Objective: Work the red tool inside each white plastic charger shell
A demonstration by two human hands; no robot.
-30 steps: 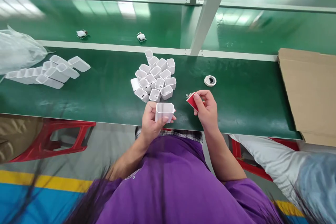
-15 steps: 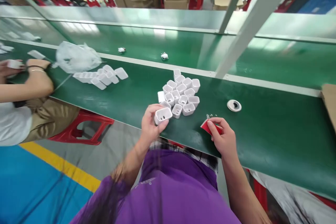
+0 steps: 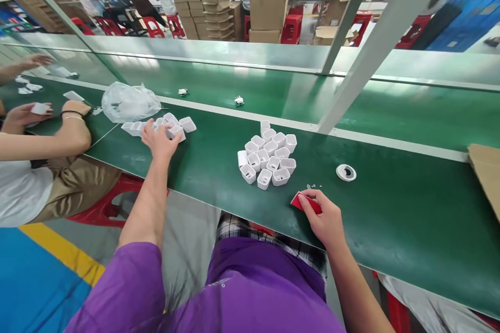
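My left hand (image 3: 159,140) reaches to a group of white plastic charger housings (image 3: 133,128) on the left, thumb and fingers around one white charger housing (image 3: 177,133) there. Part of that group is hidden behind the fingers. In front of me stands a larger cluster of similar housings (image 3: 282,153), open side up, some showing two slots in the bottom. Between thumb and fingers, my right hand (image 3: 326,218) pinches a flat red piece (image 3: 299,202) with a pale edge, low over the green table. Small white bits (image 3: 312,186) lie just beyond it.
A white ring-shaped roll (image 3: 346,172) lies to the right. Behind the left group rests a clear plastic bag (image 3: 130,102). A co-worker's arms (image 3: 58,138) are at the far left. A slanted metal post (image 3: 359,62) and cardboard (image 3: 486,174) stand at the right.
My left hand has moved left, from holding a housing beside the cluster to the left group. Where that housing went, I cannot tell. My right hand still holds the red piece.
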